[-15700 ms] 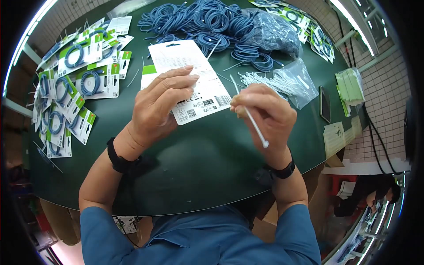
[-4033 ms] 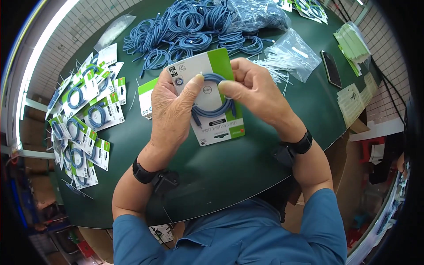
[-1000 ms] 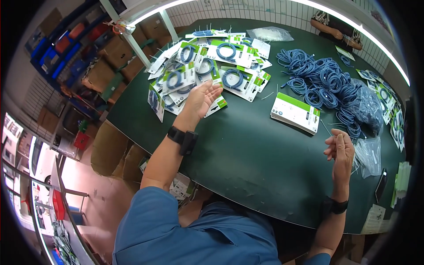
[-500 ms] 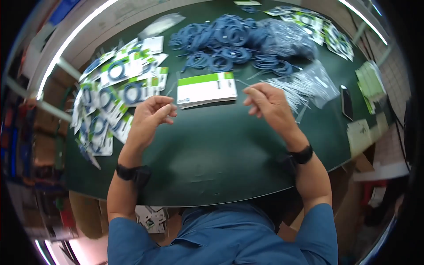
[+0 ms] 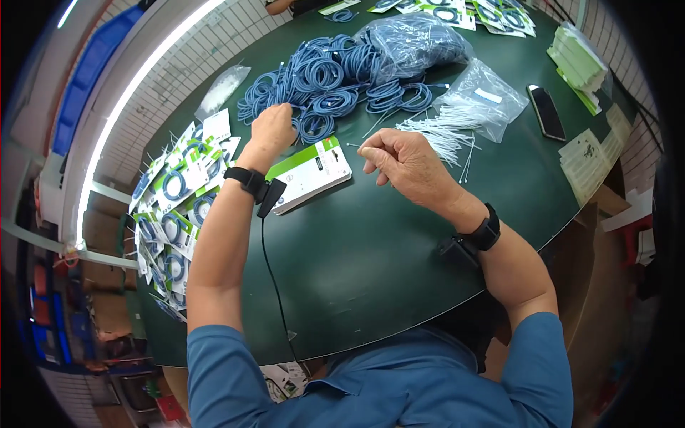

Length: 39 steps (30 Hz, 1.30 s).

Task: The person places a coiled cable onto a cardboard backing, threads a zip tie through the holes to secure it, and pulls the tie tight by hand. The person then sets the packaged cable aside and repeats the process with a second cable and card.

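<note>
Just left of centre in the head view, the left hand [image 5: 274,132] reaches to the near edge of a pile of coiled blue cables [image 5: 321,71]; its fingers point away and are hidden behind the back of the hand, so I cannot tell whether they grip a coil. Right of centre, the right hand [image 5: 412,162] hangs over the green bench [image 5: 378,264] with fingers curled and thumb close to forefinger; a thin white cable tie [image 5: 353,145] shows just beside the fingertips, though I cannot tell whether they pinch it. Between the hands lies a stack of green-and-white packaging cards [image 5: 314,175], partly covered by the left wrist. At upper centre, a clear bag of cables [image 5: 414,43] adjoins the pile. Beyond the right hand, more white cable ties [image 5: 439,135] spread from a clear plastic bag [image 5: 496,103]; farther right lie a phone [image 5: 546,113] and printed sheets [image 5: 596,153]. At the left of the frame, carded cables [image 5: 175,185] overlap in a heap, with a small clear bag [image 5: 222,91] above.
</note>
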### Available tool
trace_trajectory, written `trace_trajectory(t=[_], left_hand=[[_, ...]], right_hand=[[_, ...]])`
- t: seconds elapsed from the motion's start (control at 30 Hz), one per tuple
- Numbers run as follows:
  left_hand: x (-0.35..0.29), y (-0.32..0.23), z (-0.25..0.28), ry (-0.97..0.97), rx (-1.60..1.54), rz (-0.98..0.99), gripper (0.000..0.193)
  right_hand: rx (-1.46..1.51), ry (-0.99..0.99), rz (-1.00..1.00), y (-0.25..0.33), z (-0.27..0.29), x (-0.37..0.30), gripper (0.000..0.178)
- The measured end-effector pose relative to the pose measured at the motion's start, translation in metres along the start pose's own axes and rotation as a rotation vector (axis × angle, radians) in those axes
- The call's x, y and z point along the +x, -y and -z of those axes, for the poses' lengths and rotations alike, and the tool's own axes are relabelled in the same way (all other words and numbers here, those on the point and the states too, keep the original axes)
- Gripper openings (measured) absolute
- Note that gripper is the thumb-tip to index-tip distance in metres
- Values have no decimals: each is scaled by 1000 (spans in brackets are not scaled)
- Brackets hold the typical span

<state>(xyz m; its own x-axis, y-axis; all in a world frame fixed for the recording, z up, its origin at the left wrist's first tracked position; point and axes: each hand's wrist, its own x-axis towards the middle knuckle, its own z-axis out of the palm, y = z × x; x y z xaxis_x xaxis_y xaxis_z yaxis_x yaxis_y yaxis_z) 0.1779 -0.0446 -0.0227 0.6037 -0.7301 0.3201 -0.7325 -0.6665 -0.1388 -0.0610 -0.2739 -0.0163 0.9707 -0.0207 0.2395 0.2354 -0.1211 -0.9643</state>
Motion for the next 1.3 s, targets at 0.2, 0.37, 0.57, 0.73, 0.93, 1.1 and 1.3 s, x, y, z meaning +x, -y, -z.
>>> trace_trajectory(t=[0.2, 0.37, 0.57, 0.73, 0.93, 1.1, 1.3], left_hand=[[-1, 16, -18, 266, 5, 316, 33], [0, 48, -20, 290, -202, 447, 33], [-9, 60, 9, -7, -961, 706, 32], [-23, 58, 38, -348, -1765, 791, 31], [-43, -7, 50, -258, -2411, 815, 36], [-63, -81, 50, 32, -2467, 795, 42], [-75, -122, 47, 332, -2579, 711, 44]], right_hand=[[-90, -10, 140, -2, -5, 0, 15], [-91, -3, 154, 0, -6, -1, 13], [-110, 18, 120, -4, -5, -1, 14], [-71, 48, 77, -2, -9, -1, 15], [-17, 48, 12, -4, -11, -3, 18], [90, 111, -136, 4, -10, -1, 29], [265, 61, -172, 1, -13, 1, 35]])
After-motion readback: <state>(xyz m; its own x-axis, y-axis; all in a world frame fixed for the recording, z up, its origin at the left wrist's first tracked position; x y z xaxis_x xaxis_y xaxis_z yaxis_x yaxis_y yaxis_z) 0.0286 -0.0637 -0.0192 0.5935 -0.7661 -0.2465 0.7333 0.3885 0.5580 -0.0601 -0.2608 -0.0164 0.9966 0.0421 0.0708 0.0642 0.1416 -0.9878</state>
